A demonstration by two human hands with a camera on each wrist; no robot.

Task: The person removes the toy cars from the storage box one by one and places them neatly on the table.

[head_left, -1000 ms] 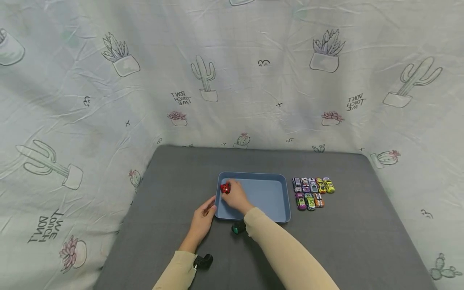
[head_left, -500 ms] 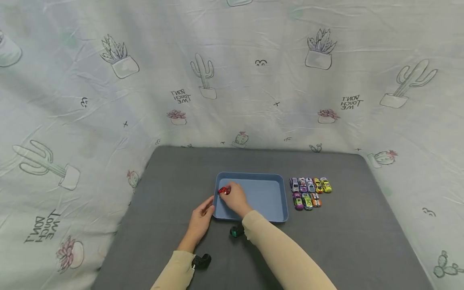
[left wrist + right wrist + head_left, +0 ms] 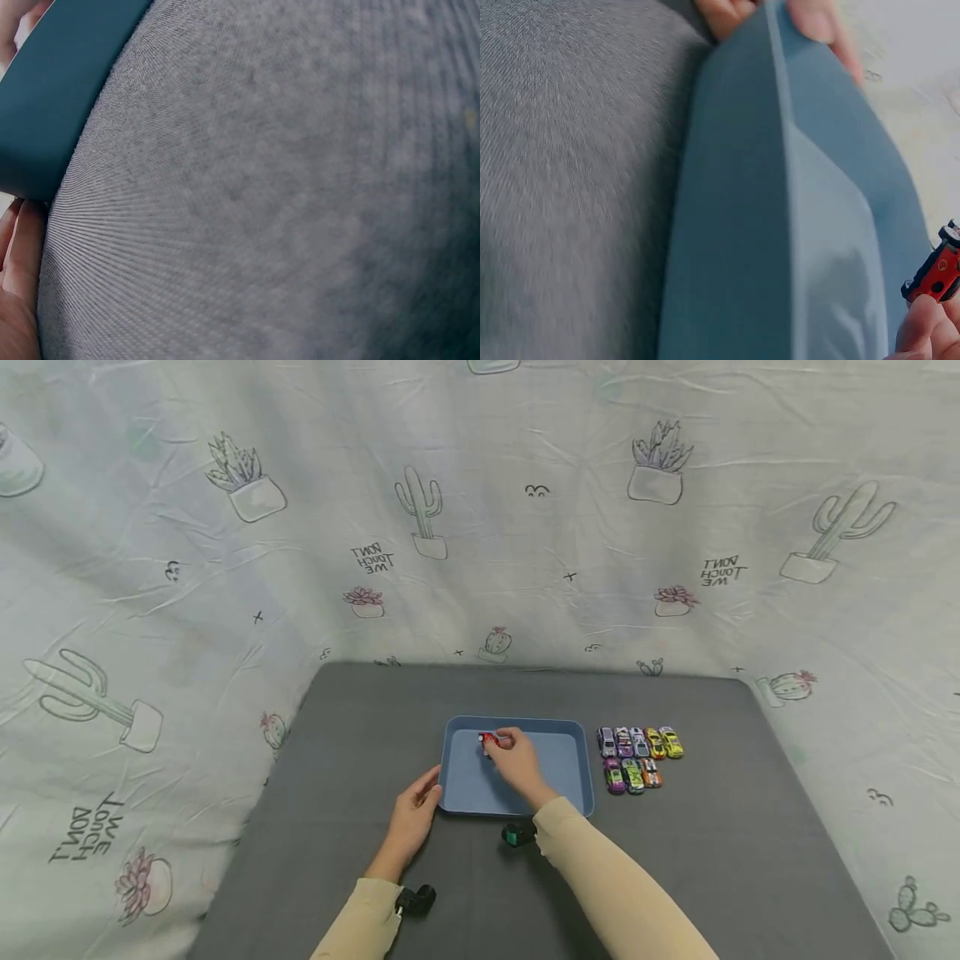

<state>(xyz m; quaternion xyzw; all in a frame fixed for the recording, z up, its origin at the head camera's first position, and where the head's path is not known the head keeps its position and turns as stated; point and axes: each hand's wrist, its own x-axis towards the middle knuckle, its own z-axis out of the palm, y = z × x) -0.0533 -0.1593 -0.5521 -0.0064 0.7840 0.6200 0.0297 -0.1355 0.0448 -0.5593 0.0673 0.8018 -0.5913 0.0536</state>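
Observation:
My right hand (image 3: 521, 767) pinches a small red toy car (image 3: 489, 740) over the left half of a shallow blue tray (image 3: 517, 814). In the right wrist view, the fingertips (image 3: 926, 319) press the lower end of the red car, whose black wheels show. My left hand (image 3: 412, 810) is at the tray's front left corner. From the right wrist view, one of its digits laps over the tray's rim while other fingers stay outside the wall. The left wrist view has its straight fingers (image 3: 26, 240) right at the tray's corner.
Right of the tray, several colourful toy cars stand side by side in two rows, a yellow car (image 3: 671, 742) at the end of the back row and an orange one (image 3: 650, 772) in front. Grey cloth (image 3: 360, 718) covers the table. A printed curtain (image 3: 487, 527) hangs behind it.
My right hand has moved right with the red car, from the tray's left wall toward its middle. My left hand keeps its place at the tray's corner.

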